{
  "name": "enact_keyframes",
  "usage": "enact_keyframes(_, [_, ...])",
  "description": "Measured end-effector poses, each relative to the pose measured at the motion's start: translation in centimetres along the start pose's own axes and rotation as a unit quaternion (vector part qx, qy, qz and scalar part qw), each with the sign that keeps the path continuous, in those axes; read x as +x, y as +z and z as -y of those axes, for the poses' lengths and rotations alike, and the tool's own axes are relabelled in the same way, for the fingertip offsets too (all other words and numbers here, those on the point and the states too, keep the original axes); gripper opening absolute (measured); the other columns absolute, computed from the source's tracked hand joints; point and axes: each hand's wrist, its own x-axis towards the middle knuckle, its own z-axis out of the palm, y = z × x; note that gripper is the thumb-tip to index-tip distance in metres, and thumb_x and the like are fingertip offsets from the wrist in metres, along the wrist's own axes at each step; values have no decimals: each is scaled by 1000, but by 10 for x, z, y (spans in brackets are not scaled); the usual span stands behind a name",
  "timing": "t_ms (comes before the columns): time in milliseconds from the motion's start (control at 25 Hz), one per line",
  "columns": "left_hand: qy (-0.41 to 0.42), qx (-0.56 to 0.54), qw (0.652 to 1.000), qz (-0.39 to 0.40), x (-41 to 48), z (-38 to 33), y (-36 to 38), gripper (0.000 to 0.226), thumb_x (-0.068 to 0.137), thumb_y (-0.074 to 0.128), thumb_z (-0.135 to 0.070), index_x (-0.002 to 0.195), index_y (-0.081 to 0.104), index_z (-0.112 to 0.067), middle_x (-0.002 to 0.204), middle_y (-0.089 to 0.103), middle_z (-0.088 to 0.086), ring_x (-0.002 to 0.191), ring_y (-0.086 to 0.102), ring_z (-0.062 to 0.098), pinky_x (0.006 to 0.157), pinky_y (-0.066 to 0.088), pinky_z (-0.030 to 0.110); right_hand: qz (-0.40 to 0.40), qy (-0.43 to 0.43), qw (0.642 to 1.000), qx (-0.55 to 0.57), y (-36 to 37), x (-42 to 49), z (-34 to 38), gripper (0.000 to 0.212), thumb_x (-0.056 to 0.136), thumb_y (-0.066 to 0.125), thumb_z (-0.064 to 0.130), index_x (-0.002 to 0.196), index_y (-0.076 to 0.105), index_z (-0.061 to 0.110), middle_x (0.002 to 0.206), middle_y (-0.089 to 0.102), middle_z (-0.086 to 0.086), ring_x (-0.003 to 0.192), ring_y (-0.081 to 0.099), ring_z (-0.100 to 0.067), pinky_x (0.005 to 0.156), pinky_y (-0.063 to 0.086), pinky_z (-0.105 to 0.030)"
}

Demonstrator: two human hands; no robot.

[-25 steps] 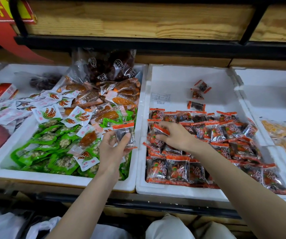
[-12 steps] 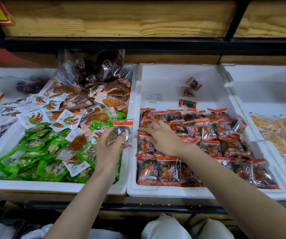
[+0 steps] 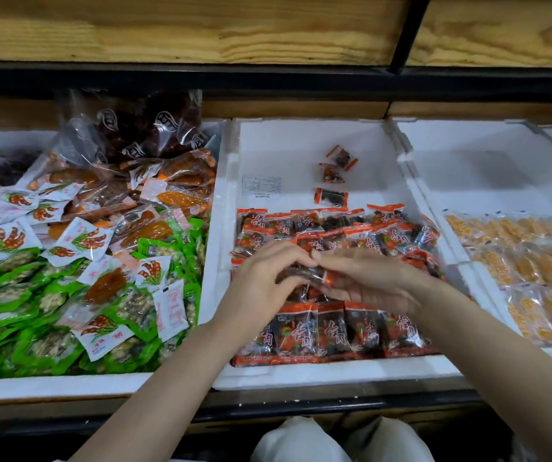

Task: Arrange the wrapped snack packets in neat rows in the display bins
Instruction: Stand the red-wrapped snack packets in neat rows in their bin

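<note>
Both hands meet over the middle bin (image 3: 334, 371), a white foam tray. The left hand (image 3: 264, 285) has its fingers curled down over one end of a small held pkt (image 3: 312, 274). The right hand (image 3: 381, 281) comes in from the opposite side w/ fingers stretched toward the left hand, and pinches the pkt's orange-edged end btwn thumb and fingers (motion blur hides the exact grip). The pkt hangs just above the bin's middle rows, approx level, touching only the two hands as far as can be told.

Under the hands lie the red-and-dark pkts (image 3: 331, 331). The front row sits side by side along the near wall, fairly tidy. The rows behind the hands overlap and get looser toward the right side. Three loose pkts (image 3: 331, 197) lie apart on the white floor at the rear, near a paper label (image 3: 262, 185).

The left bin (image 3: 68, 385) holds a mixed heap: green pkts (image 3: 44, 351) at the front, white pkts (image 3: 4, 240) across the top, orange-brown pkts (image 3: 181, 198) further back, and a clear bag (image 3: 141, 128) of dark contents against the back wall. The right bin (image 3: 501, 138) has yellow pkts (image 3: 541, 271) in its near part. A wooden shelf (image 3: 201, 25) w/ a black frame runs above all three.
</note>
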Motion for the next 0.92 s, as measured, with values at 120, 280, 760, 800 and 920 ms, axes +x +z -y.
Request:
enact_keyframes(120, [-18, 68, 994, 80, -3, 0, 9, 48, 94, 55, -32, 139, 40, -35, 139, 36, -26, 131, 25, -12, 110, 15, 9, -73, -46, 996, 2, -21, -2, -12, 21, 86, 61, 20, 105, 66, 12, 86, 70, -1, 73, 63, -9, 63, 53, -16])
enact_keyframes(280, [14, 244, 943, 225, -13, 19, 17, 66, 97, 23, -53, 149, -13, -33, 152, -24, -20, 139, -26, -2, 111, -21, 18, -228, -84, 965, -98, -42, 6, -28, 43, 83, 68, 16, 125, 57, 14, 112, 64, -12, 89, 68, -18, 79, 55, -24])
enact_keyframes(760, [-47, 300, 936, 179, -28, 34, 32, 73, 86, -4, -64, 145, -8, -22, 155, -10, -5, 142, -15, 9, 106, -23, 21, -252, -73, 953, -150, -38, 35, -30, 64, 75, 75, 15, 132, 47, 6, 122, 60, -11, 113, 57, -28, 104, 40, -39])
enact_keyframes(800, [-46, 297, 938, 172, -27, 34, 33, 74, 86, -5, -65, 146, -8, -22, 155, -9, -4, 142, -14, 10, 107, -22, 22, -270, -79, 953, -112, -42, 37, -28, 56, 77, 73, 12, 128, 51, 4, 114, 65, -11, 107, 61, -27, 103, 43, -42])
enact_keyframes(920, [-42, 303, 938, 165, -29, 36, 35, 77, 85, -13, -67, 146, -6, -20, 157, -3, -1, 143, -10, 13, 109, -20, 26, -310, -134, 934, -119, -57, 41, -8, 30, 87, 62, 9, 115, 60, 1, 92, 68, -4, 83, 65, -18, 75, 56, -23])
